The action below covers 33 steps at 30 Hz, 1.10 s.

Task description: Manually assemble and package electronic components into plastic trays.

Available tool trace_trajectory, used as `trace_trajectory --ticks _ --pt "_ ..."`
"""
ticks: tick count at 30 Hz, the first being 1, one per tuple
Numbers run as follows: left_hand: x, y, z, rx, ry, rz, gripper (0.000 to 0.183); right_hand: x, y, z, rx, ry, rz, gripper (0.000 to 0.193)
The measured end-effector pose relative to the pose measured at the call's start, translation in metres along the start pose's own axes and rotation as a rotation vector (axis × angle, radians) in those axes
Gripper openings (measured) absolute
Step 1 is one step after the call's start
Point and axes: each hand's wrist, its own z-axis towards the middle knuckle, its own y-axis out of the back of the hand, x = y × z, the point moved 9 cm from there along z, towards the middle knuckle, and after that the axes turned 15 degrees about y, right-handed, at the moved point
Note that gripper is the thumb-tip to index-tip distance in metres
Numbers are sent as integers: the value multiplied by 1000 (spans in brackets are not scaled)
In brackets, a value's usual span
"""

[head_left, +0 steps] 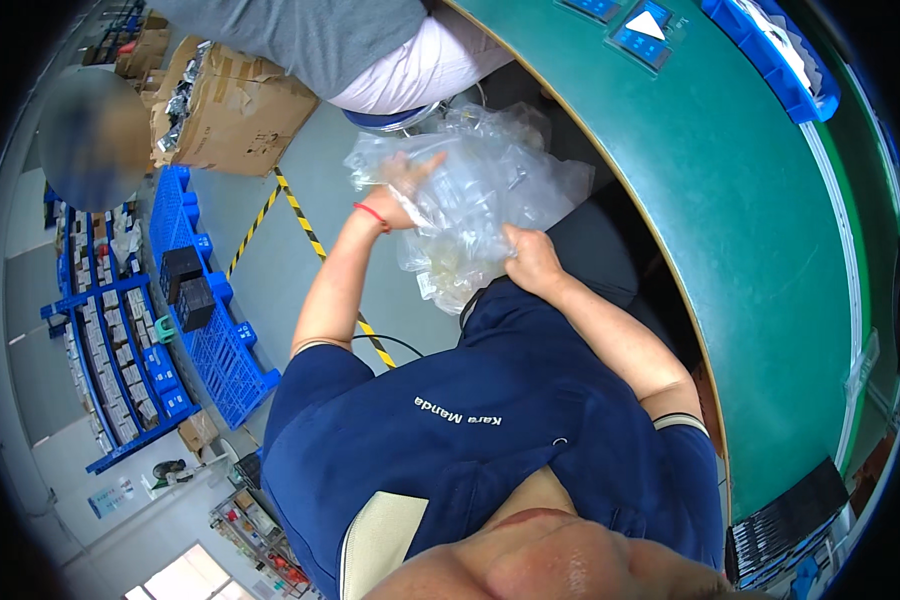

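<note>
A bundle of crumpled clear plastic bags lies in front of my body, over my lap beside the table. My left hand, with a red band at the wrist, is at the bundle's left side. Its fingers are stretched out and apart, partly covered by the film. On the near right side, my right hand is closed round a gathered edge of the plastic. Something small and yellowish shows through the lower part of the bundle, too blurred to name.
To the right curves a green-topped table bearing a blue bin and dark flat panels. A seated person is just ahead. At the left are a cardboard box, a blue pallet and black boxes.
</note>
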Motion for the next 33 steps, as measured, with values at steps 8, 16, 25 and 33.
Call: trace_trajectory --ticks 8,16,25,33 --pt "42 -26 -91 895 -8 -1028 103 -26 11 4 -166 -101 105 26" --pt "7 77 -94 578 -75 -1702 89 -41 6 4 -217 -103 44 27" --pt "-236 162 -22 730 -497 -1515 82 -30 4 10 -134 -40 -12 23" --pt "-423 256 -54 -1069 -687 -375 78 -71 -22 29 -293 134 -56 36"
